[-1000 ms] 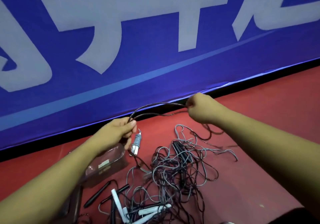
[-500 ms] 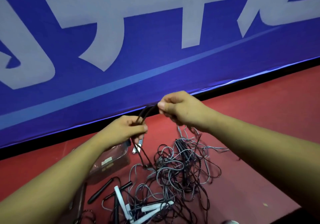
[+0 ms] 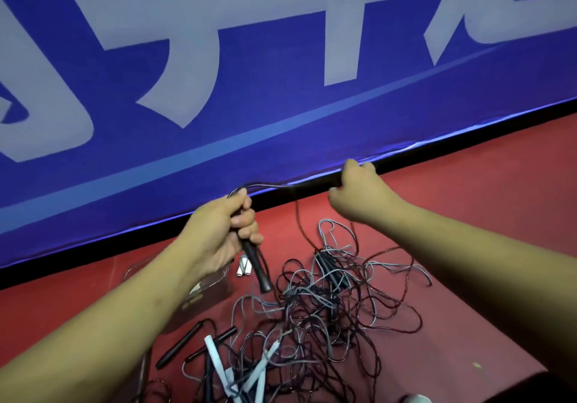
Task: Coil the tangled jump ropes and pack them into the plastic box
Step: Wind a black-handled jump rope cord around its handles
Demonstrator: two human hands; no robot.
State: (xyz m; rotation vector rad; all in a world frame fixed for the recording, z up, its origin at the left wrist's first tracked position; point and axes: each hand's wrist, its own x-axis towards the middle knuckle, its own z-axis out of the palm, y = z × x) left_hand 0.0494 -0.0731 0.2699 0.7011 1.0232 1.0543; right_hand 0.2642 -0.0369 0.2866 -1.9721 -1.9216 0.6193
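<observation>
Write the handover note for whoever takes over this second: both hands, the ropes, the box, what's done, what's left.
Left hand: grips a black handle, a loop of the dark rope at its top.
Right hand: pinches the dark rope, drawn out between the hands; a strand drops into the tangled pile.
Plastic box: under the left forearm, mostly hidden; contents cannot be told.
Loose handles, black and white, lie at the pile's near side.
Done: one rope partly gathered. Left: finish coiling it, box it, then untangle the rest.
</observation>
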